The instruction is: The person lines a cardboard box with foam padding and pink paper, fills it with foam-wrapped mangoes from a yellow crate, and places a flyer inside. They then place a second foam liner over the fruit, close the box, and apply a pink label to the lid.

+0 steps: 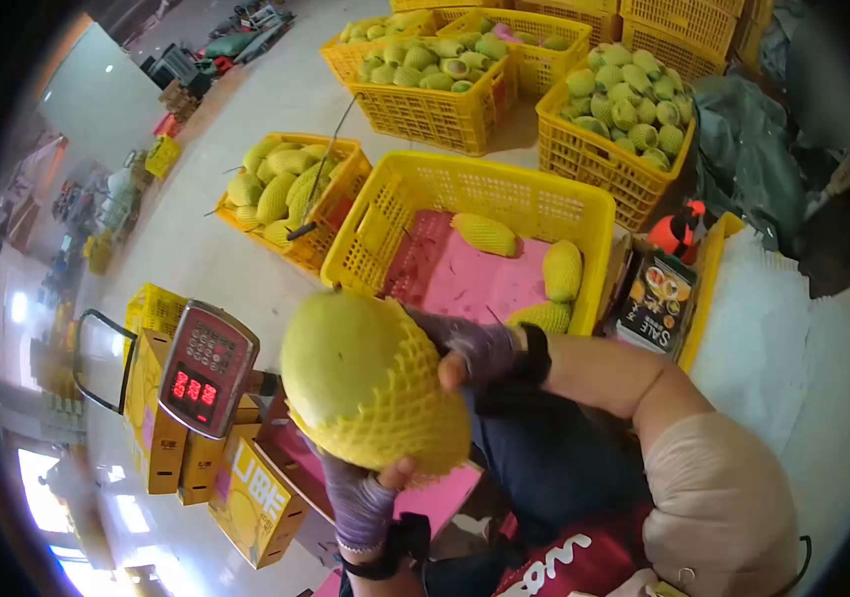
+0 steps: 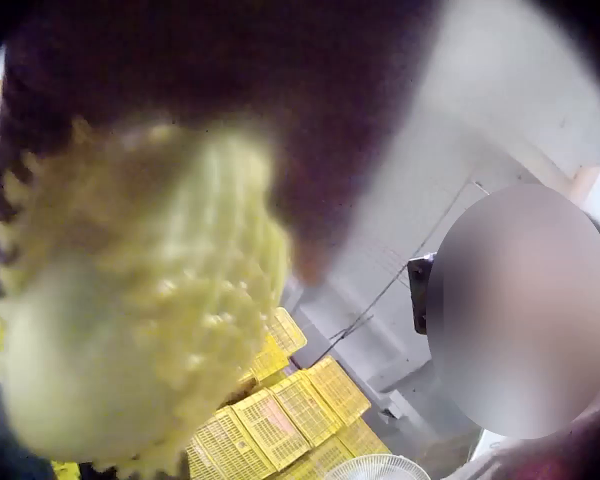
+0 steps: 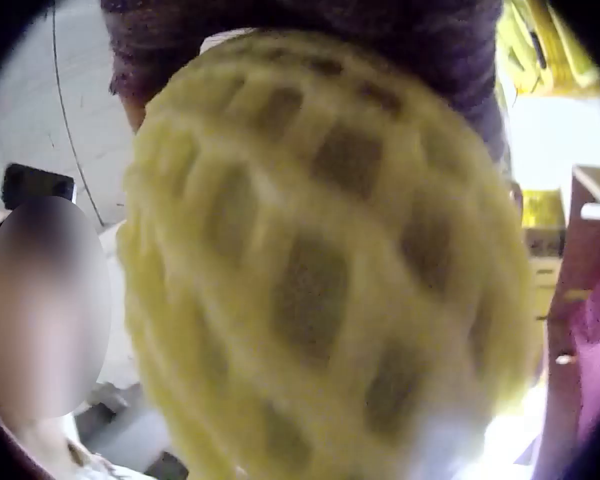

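Note:
A large pale green-yellow melon point(image 1: 335, 353) is half covered by a yellow foam net point(image 1: 425, 428); its smooth upper left side is bare. In the head view my left hand point(image 1: 357, 502), in a purple knit glove with bare fingertips, grips it from below, thumb on the net. From the upper right, my right hand point(image 1: 480, 346), gloved alike, holds the netted side. The melon hides most fingers of both hands. In the right wrist view the net point(image 3: 310, 260) fills the middle, while the left wrist view shows netted and bare skin, blurred.
Beyond my hands a yellow crate point(image 1: 345, 254) lined in pink holds several netted melons point(image 1: 485, 235). More melon-filled crates point(image 1: 425, 109) stand behind. A scale display point(image 1: 208, 370) rises at left above yellow cartons point(image 1: 256, 497). A pink-lined open carton point(image 1: 291, 453) lies below the melon.

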Motion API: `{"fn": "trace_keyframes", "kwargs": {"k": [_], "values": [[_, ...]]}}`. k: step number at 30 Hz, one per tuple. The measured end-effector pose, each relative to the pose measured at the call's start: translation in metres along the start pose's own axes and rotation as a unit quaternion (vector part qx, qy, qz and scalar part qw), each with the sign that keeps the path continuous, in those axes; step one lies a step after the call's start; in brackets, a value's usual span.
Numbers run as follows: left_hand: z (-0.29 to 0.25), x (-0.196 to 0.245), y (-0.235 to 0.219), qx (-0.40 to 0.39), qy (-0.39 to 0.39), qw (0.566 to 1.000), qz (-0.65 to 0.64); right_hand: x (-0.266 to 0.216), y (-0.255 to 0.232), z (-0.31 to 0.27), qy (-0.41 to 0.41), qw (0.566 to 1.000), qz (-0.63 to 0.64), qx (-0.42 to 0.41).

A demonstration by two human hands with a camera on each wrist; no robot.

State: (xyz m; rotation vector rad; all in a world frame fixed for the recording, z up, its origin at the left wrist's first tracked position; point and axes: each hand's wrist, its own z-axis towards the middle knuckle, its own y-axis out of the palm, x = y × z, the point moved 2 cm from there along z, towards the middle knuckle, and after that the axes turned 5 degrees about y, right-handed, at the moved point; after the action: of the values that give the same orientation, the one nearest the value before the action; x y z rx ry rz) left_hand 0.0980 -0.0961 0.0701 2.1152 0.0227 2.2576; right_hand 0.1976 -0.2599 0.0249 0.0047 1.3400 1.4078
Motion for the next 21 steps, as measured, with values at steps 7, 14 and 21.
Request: {"fn": "trace_keyframes", "kwargs": {"k": [7, 14, 21], "values": [[0.068, 0.001, -0.004, -0.014, 0.034, 0.997, 0.062, -0.025, -0.1, 0.017, 0.082, 0.992, 0.045, 0.089], [0.041, -0.092, -0.094, 0.045, -0.15, 0.985, 0.069, 0.047, -0.358, -0.03, 0.11, 0.895, 0.122, 0.415], [0.017, -0.14, -0.148, 0.111, -0.264, 0.957, 0.035, 0.127, -0.472, -0.092, 0.162, 0.833, 0.089, 0.522]]}}
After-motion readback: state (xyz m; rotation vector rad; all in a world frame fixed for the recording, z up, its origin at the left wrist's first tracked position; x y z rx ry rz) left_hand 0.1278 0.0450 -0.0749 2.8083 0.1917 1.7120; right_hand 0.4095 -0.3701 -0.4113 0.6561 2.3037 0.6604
